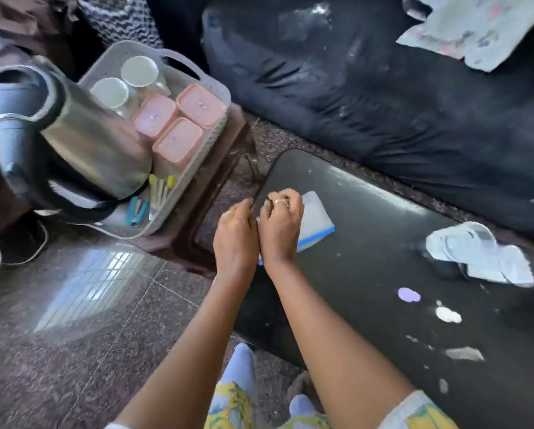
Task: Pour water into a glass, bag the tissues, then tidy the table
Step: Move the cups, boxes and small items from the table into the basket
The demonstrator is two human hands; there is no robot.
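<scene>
Left hand (236,233): I see it at the left end of the tabletop (367,249), pressed against the right hand. Its fingers (245,209) are curled down at the bag's left side. I cannot tell whether they grip it.
Right hand (279,226): It rests on the zip bag (315,218), fingers curled tight and pinching the plastic, with a ring on one finger.
Zip bag: It lies flat on the tabletop's left end. It is clear, with a blue strip along its near edge, and partly hidden under both hands.
Tissues (476,255): A crumpled white heap lies further right on the tabletop, well apart from the bag. To me it looks blurred.
Kettle (83,144): Steel, off to the left, overlapping the basket in my view.
Basket (222,97): Grey, on a brown stool (197,243), holding two glasses (138,71) and three pink-lidded boxes (200,103).
</scene>
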